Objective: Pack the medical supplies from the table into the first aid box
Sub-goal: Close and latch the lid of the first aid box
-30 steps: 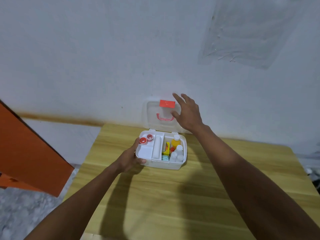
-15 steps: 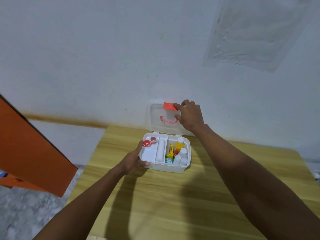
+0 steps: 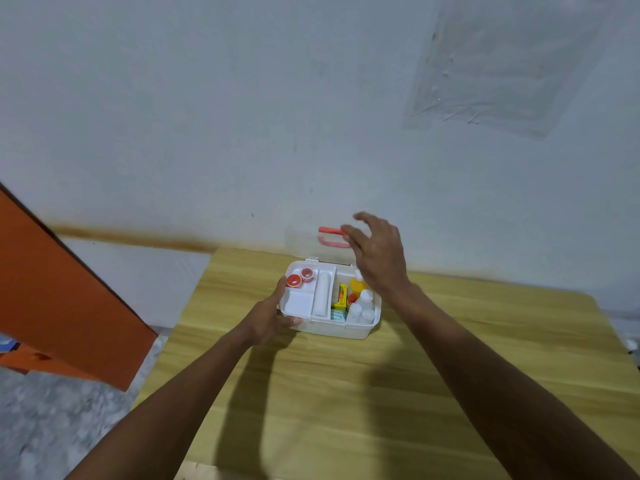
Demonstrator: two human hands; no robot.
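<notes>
Gripping the near-left corner of the first aid box [image 3: 332,330]: left hand [image 3: 268,318], thumb lying along the left wall. Box is sitting open, packed, toward the table's [image 3: 346,393] far edge. Right hand [image 3: 379,261] is hovering over the back right, fingers spread and loosely bent, tips at the blurred lid's red handle [image 3: 330,237]; contact unclear.

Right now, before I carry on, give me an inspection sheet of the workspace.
Surface: wooden table, first aid box on it.
Job's things: first aid box open, lid raised and blurred; inside, two red tape rolls, white roll, yellow carton, bottles.
Clutter: nothing seen.
Grippers: left hand grips the box's front-left corner; right hand, fingers spread, at the lid's red latch.
Cables: nothing seen.
Surroundings: white wall, orange panel left, grey floor.
</notes>
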